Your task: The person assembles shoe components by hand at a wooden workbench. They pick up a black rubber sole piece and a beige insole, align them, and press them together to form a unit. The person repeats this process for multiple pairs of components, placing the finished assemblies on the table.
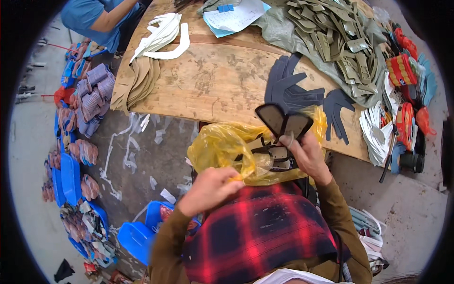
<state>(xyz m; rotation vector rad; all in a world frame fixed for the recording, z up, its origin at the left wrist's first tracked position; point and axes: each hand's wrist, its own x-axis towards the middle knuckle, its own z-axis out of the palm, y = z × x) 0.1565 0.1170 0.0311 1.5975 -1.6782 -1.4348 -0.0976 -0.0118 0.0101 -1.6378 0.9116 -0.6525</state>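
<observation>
Right hand: right hand (307, 154), centre right of the frame, pinched shut on two dark oval cut pieces (283, 120) and held them fanned just above the bag's mouth.
Left hand: left hand (210, 189), low centre, was fisted around a bunched edge of the yellow plastic bag (222, 146), keeping it gathered.
Bag: it sat in the lap, over the red-and-black checked cloth (260, 232); more dark pieces showed inside it, right under the right hand.
Doing it well: by my read, a firm pinch near the narrow ends keeps the pair from sliding apart, and the left hand should hold the bag's mouth open and taut so nothing snags.
Surface: worn wooden board (213, 80) filled the upper centre, carrying dark blue cut shapes (291, 90), a heap of olive strips (331, 33) at upper right, white cut shapes (163, 35) and tan ones (137, 85) at upper left, papers at top.
Room: grey concrete floor (142, 156) with white scraps; blue trays (71, 177) of bundled parts ran down the left edge; another person in a blue top (92, 16) worked at upper left.
</observation>
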